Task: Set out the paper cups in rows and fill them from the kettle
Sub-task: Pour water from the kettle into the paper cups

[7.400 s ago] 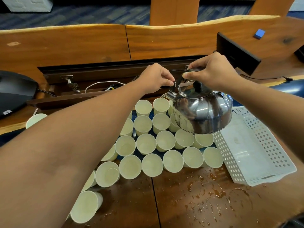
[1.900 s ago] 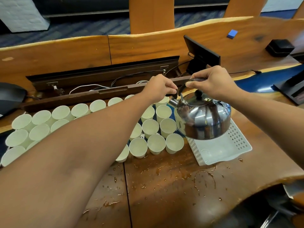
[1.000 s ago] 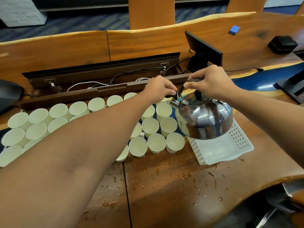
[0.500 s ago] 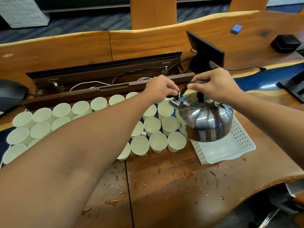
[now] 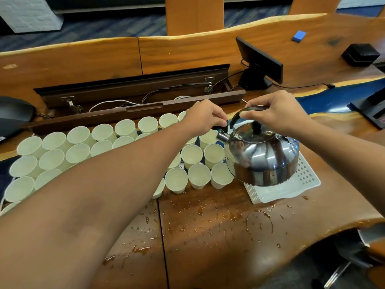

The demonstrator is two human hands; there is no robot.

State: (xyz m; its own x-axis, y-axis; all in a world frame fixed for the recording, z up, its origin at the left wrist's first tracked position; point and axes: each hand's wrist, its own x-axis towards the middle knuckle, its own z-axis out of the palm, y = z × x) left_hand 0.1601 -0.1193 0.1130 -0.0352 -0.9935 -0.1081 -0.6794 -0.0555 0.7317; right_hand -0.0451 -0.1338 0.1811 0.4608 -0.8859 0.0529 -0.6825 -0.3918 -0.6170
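Dozens of cups stood in rows on the tabletop, filling unfinished, while right hand gripped the raised kettle and left hand pinched its spout cap.

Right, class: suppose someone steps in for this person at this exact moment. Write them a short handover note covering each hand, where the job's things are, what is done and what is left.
Left hand: fingers pinch the black spout cap of the kettle.
Right hand: grips the kettle handle, carrying the steel kettle above the right end of the cups, over the edge of the white perforated tray.
Paper cups: standing in rows across the table, partly hidden by the left forearm.
Done: cups set out; spilled drops lie on the table.
Left: pouring; how many cups are filled cannot be told from here.
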